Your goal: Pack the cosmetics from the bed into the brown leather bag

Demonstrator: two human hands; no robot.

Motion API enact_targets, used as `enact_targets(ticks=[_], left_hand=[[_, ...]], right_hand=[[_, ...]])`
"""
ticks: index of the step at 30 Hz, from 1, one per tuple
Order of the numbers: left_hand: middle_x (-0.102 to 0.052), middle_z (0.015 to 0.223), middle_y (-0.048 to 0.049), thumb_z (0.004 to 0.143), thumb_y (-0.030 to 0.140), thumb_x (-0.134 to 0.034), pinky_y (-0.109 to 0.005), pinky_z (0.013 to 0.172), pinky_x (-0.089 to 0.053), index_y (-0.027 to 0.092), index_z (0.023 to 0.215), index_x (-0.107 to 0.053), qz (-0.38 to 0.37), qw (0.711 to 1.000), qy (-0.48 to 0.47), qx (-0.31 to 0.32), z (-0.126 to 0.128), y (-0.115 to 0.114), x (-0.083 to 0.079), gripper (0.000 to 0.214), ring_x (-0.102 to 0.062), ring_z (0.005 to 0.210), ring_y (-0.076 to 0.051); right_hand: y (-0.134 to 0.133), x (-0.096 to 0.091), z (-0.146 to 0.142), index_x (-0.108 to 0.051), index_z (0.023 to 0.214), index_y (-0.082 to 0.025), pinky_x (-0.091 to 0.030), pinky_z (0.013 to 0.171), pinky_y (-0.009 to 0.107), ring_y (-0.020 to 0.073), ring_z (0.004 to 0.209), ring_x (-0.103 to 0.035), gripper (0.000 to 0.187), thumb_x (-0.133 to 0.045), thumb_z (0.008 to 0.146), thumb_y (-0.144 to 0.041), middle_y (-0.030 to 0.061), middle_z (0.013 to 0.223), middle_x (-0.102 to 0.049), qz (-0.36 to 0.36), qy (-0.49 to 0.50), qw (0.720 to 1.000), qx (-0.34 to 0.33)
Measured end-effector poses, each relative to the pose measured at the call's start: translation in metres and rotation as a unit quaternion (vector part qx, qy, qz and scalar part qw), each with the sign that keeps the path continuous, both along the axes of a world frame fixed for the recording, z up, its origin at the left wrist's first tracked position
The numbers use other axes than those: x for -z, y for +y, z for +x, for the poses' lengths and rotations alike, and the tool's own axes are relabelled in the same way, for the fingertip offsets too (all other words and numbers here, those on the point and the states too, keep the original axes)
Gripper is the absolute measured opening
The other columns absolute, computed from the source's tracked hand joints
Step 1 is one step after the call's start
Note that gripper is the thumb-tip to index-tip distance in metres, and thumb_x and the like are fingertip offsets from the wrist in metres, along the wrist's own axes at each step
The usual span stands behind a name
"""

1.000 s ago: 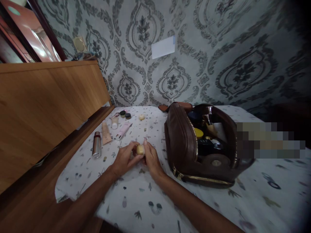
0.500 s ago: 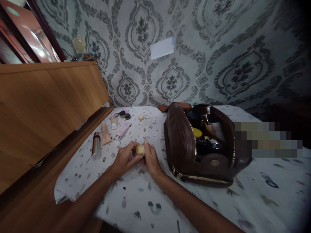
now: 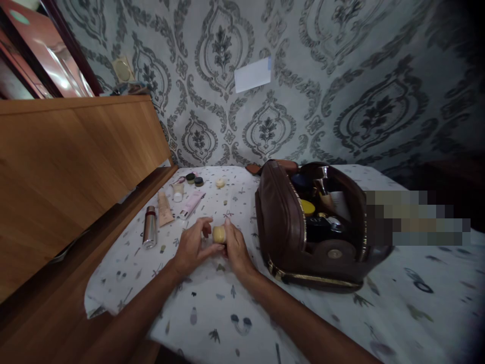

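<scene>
A small yellow cosmetic jar (image 3: 219,234) is held in my right hand (image 3: 235,246), whose thumb and fingers close around its right side. My left hand (image 3: 193,247) is just left of the jar, its fingers curved and spread apart, the thumb reaching along the jar's lower edge. I cannot tell whether that thumb touches it. Both hands are above the patterned white cloth (image 3: 212,303). To the right stands an unzipped brown leather cosmetic bag (image 3: 280,212), filled with bottles and a yellow round lid (image 3: 307,207).
Left of my hands lie a metallic bottle (image 3: 150,227), a peach tube (image 3: 164,210), a pink tube (image 3: 192,203) and a small pale tube (image 3: 178,192). Farther back are dark little jars (image 3: 199,181) and a cream round piece (image 3: 220,182). A wooden cabinet (image 3: 83,151) borders the left side.
My left fingers have opened and drawn back from the yellow jar. My right hand still holds it in nearly the same place.
</scene>
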State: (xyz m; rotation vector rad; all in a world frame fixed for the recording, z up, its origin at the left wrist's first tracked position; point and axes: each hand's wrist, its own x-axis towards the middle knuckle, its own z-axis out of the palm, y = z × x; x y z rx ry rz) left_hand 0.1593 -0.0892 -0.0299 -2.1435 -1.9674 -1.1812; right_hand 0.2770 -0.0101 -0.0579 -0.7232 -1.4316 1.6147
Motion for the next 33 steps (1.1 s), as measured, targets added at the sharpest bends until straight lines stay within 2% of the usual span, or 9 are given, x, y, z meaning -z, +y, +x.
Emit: enact_targets(ticks=[2, 4, 9, 12, 15, 20, 23, 28, 33], left_hand=[[-0.056, 0.083, -0.0013, 0.089, 0.048, -0.059, -0.028, 0.068, -0.044, 0.017, 0.106, -0.054, 0.005, 1.0, 0.01, -0.001, 0.0002, 0.0003, -0.0002, 0.035, -0.054, 0.074, -0.016], [-0.057, 0.087, -0.0038, 0.092, 0.041, -0.056, -0.029, 0.071, -0.044, 0.017, 0.106, -0.055, 0.014, 1.0, 0.02, 0.02, 0.0014, 0.0003, -0.001, 0.028, -0.055, 0.081, -0.018], [-0.058, 0.11, -0.0102, 0.089, 0.041, -0.061, -0.034, 0.079, -0.046, 0.019, 0.134, -0.042, 0.008, 0.999, 0.016, 0.047, 0.003, 0.0005, -0.0007, 0.054, -0.055, 0.099, -0.023], [-0.06, 0.099, -0.0072, 0.089, 0.044, -0.06, -0.035, 0.08, -0.046, 0.018, 0.125, -0.05, 0.002, 0.999, 0.001, 0.038, 0.0026, 0.0009, -0.0006, 0.045, -0.056, 0.091, -0.021], [-0.061, 0.103, -0.0092, 0.094, 0.037, -0.054, -0.035, 0.083, -0.046, 0.018, 0.121, -0.053, 0.002, 0.998, -0.002, 0.064, 0.003, 0.0008, -0.0028, 0.032, -0.056, 0.095, -0.022], [-0.059, 0.109, -0.01, 0.091, 0.038, -0.059, -0.036, 0.083, -0.046, 0.02, 0.131, -0.047, -0.001, 0.998, -0.004, 0.068, 0.0035, 0.0008, -0.0017, 0.046, -0.055, 0.098, -0.022], [-0.06, 0.102, -0.0082, 0.092, 0.038, -0.057, -0.035, 0.081, -0.047, 0.019, 0.122, -0.053, 0.005, 0.999, -0.01, 0.05, 0.0035, 0.0008, 0.0005, 0.036, -0.056, 0.093, -0.021], [-0.058, 0.115, -0.0115, 0.095, 0.032, -0.053, -0.038, 0.092, -0.048, 0.021, 0.125, -0.054, 0.005, 0.997, 0.011, 0.082, 0.0044, -0.003, -0.0034, 0.033, -0.055, 0.108, -0.023], [-0.058, 0.123, -0.0111, 0.093, 0.03, -0.055, -0.04, 0.097, -0.047, 0.025, 0.131, -0.052, -0.005, 0.996, 0.036, 0.082, 0.0017, -0.005, -0.0014, 0.038, -0.055, 0.115, -0.025]], right_hand=[[-0.0001, -0.0002, -0.0002, -0.051, 0.066, -0.022, -0.039, 0.05, 0.029, 0.0174, 0.053, -0.047, 0.057, -0.038, 0.084, -0.075, -0.0032, 0.048, -0.045, 0.0, 0.001, 1.0, 0.0], [-0.0002, -0.0011, -0.0003, -0.052, 0.066, -0.023, -0.039, 0.05, 0.029, 0.0175, 0.052, -0.047, 0.057, -0.036, 0.084, -0.074, -0.0029, 0.049, -0.045, -0.004, 0.002, 1.0, -0.004], [0.0001, -0.005, -0.0004, -0.051, 0.066, -0.022, -0.041, 0.057, 0.029, 0.0175, 0.06, -0.049, 0.055, -0.04, 0.082, -0.073, -0.0013, 0.058, -0.051, 0.019, 0.002, 0.999, 0.03], [0.0001, -0.0047, -0.0006, -0.05, 0.066, -0.022, -0.04, 0.057, 0.029, 0.0175, 0.06, -0.048, 0.055, -0.038, 0.082, -0.073, -0.0022, 0.056, -0.047, 0.018, -0.002, 1.0, 0.016], [-0.0004, -0.0033, -0.0003, -0.049, 0.067, -0.023, -0.036, 0.049, 0.028, 0.0164, 0.052, -0.042, 0.056, -0.034, 0.084, -0.074, -0.0043, 0.05, -0.04, -0.017, -0.007, 1.0, -0.017], [-0.001, -0.0054, 0.0004, -0.05, 0.067, -0.022, -0.038, 0.051, 0.027, 0.0159, 0.057, -0.046, 0.054, -0.039, 0.083, -0.072, -0.0027, 0.056, -0.046, 0.005, 0.003, 1.0, 0.013], [-0.001, -0.007, 0.0004, -0.048, 0.063, -0.023, -0.037, 0.048, 0.027, 0.016, 0.054, -0.045, 0.055, -0.039, 0.082, -0.074, -0.0034, 0.05, -0.043, 0.0, 0.003, 1.0, 0.001], [-0.0009, -0.0059, 0.0007, -0.046, 0.059, -0.023, -0.029, 0.039, 0.025, 0.0134, 0.041, -0.037, 0.062, -0.031, 0.083, -0.078, -0.0051, 0.042, -0.035, -0.052, 0.013, 0.997, -0.052], [-0.0006, -0.0048, -0.0006, -0.048, 0.059, -0.021, -0.029, 0.041, 0.025, 0.0132, 0.044, -0.039, 0.066, -0.03, 0.081, -0.081, -0.0033, 0.045, -0.039, -0.046, 0.009, 0.998, -0.029]])
